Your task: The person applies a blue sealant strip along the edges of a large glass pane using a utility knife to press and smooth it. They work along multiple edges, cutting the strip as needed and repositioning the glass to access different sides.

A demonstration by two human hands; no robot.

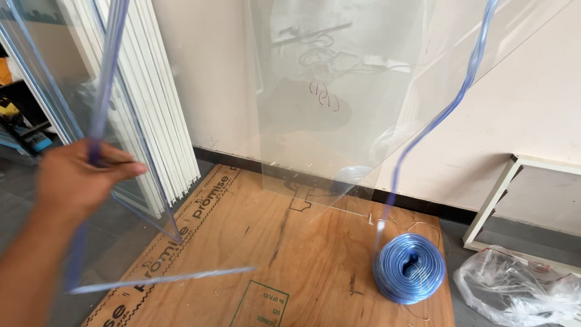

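Note:
My left hand (78, 178) is at the left of the view, shut on a translucent blue strip (109, 60) that runs up past the top edge. Below the hand the strip hangs down and its loose end (163, 278) trails right, low over a plywood sheet (272, 254). A coil of the same blue strip (409, 268) lies on the plywood at the right. One strand (448, 115) rises from the coil out of the top of the frame. My right hand is not in view.
A clear glass pane (327, 121) leans against the cream wall behind the plywood. Stacked white framed panels (157, 109) lean at the left. On the floor at the right lie a crumpled clear plastic bag (520, 284) and a white frame (502, 188).

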